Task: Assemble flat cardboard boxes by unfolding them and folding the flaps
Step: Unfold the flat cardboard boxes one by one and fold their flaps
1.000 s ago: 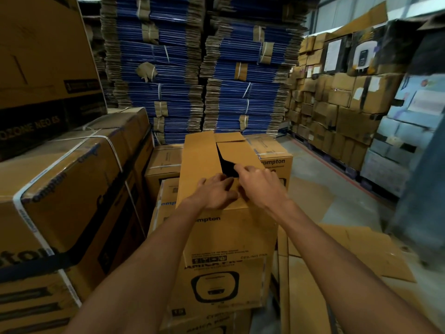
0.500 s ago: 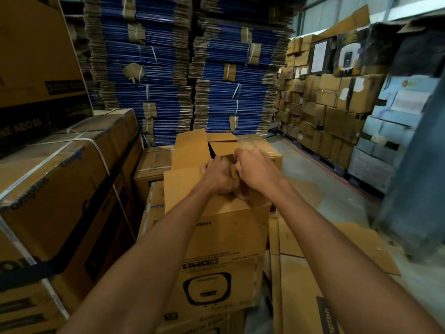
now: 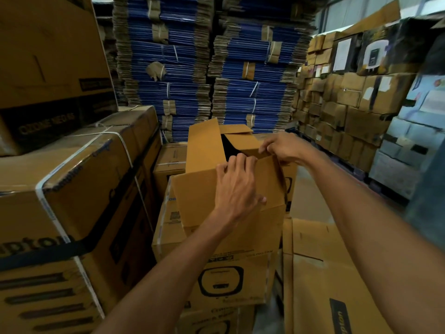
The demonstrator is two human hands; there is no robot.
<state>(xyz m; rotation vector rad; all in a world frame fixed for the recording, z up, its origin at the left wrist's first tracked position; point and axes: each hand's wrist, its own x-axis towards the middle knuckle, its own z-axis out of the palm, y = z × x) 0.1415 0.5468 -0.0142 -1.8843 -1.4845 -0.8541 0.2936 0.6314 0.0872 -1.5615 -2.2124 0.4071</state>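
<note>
A brown cardboard box stands upright in front of me, its top flaps partly folded with a dark gap showing inside. My left hand lies on the near flap, fingers curled over its far edge. My right hand pinches the corner of the right-hand flap at the top. The left flap stands up behind my left hand.
Strapped brown cartons are stacked at the left. Tall bundles of flat blue cardboard fill the back. A wall of brown boxes runs along the right. Flat cardboard sheets lie at the lower right on the grey floor.
My hands, bunched together on the flaps half a second ago, have parted. The left now sits on the near flap, which has risen; the right moved up and right to the flap corner.
</note>
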